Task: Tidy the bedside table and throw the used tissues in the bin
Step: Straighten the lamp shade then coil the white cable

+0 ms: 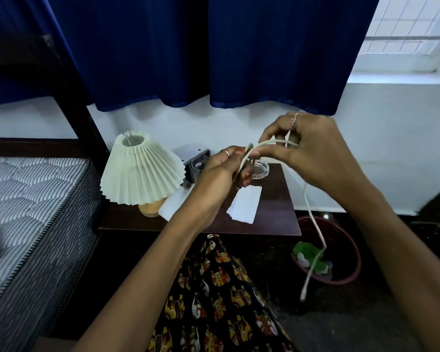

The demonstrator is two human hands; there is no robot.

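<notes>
I am looking down over a dark wooden bench (pixel 277 199) standing against a white wall (pixel 391 148), with navy curtains (pixel 188 47) hanging above it and a barred window (pixel 412 34) showing at upper right. My left hand (pixel 221 171) is gripping a gathered loop of white cable (pixel 313 219), fingers curled round it above the bench. My right hand (pixel 302 148) is pinching the same cable a little higher, thumb and fingers closed on the strand; the free end is trailing down past the bench's right edge and hanging in front of the bin. On the bench, a lamp with a pleated cream shade (pixel 140 171) is sitting at the left, its shade tilting. Two white tissues (pixel 244 204) are lying flat near the front, one partly hidden by my left wrist. A clear glass (pixel 197 166) and a glass ashtray (pixel 261 170) are standing toward the back, both partly hidden by my hands. A red bin (pixel 341 250) is sitting on the floor just right of the bench, holding green and pale scraps. A striped mattress (pixel 36 212) is lying at left, beside the bench.
</notes>
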